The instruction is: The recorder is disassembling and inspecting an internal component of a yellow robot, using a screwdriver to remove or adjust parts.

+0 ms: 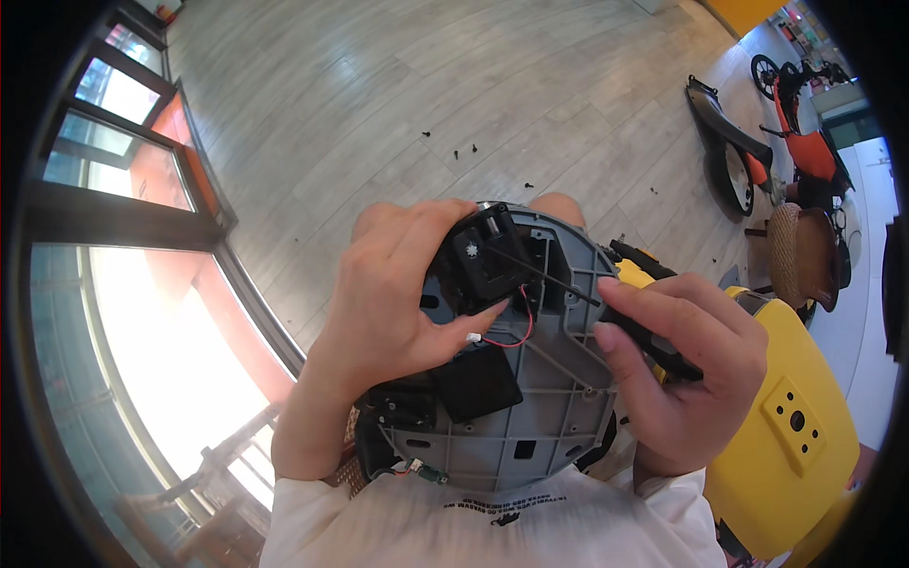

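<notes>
A round grey ribbed plastic base [559,374] rests on my lap, its inner side facing up. My left hand [383,303] grips a black gearbox-like module [483,260] with a small white gear, holding it at the base's far part. A red and dark wire pair with a white connector [474,338] hangs near the thumb. My right hand [686,355] is closed around the black handle of a screwdriver [649,341]. Its thin shaft points left, and the tip lies at the module; contact is unclear. Nearer me are a flat black box [478,383] and a small green circuit board [428,470].
Several dark screws [474,149] lie scattered on the wood-look floor [322,123]. At the right stands a yellow plastic shell [781,426]. Beyond it are a wicker stool [784,251], a curved black part [724,142] and an orange wheeled frame [810,147]. Glass doors [142,331] line the left.
</notes>
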Available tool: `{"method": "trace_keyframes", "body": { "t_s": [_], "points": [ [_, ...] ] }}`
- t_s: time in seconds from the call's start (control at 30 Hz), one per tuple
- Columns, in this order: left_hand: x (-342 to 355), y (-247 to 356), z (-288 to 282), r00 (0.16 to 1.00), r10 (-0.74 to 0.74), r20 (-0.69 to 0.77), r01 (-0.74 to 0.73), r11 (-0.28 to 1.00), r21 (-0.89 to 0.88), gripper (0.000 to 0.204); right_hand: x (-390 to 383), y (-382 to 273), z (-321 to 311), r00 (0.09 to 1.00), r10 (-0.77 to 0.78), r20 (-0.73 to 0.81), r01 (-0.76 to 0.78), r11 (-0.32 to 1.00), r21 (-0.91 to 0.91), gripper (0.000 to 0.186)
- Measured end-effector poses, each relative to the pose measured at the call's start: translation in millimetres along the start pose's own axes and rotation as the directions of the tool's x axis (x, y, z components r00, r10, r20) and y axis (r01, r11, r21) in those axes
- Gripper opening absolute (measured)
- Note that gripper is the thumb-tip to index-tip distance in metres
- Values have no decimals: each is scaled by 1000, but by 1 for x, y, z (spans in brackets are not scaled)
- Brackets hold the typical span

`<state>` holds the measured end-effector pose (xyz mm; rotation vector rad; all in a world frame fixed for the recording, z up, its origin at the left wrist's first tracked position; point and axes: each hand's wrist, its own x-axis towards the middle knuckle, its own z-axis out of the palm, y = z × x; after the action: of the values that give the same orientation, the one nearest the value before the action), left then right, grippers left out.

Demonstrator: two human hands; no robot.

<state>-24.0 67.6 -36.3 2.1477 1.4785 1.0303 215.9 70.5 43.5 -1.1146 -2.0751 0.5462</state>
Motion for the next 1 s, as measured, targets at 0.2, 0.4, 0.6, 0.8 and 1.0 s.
{"method": "trace_keyframes", "body": {
  "t_s": [0.2,0.4,0.6,0.8,1.0],
  "points": [
    [0,0,0,1000,4,2,-4,1000,-2,68,4,-8,3,994,-19,104,24,999,-49,31],
    [0,-2,0,1000,9,1,-9,1000,2,68,6,-9,8,995,-43,91,47,998,-48,31],
    [0,-3,1,999,41,-16,-42,999,-14,67,8,-13,9,994,-39,100,43,998,-45,30],
    [-1,-3,0,1000,6,-10,-6,1000,-5,66,-2,-6,10,999,-27,26,29,998,-55,29],
    [0,1,1,1000,-14,-15,13,999,-37,65,-42,11,8,989,73,-126,-76,997,-21,31]
  ]
}}
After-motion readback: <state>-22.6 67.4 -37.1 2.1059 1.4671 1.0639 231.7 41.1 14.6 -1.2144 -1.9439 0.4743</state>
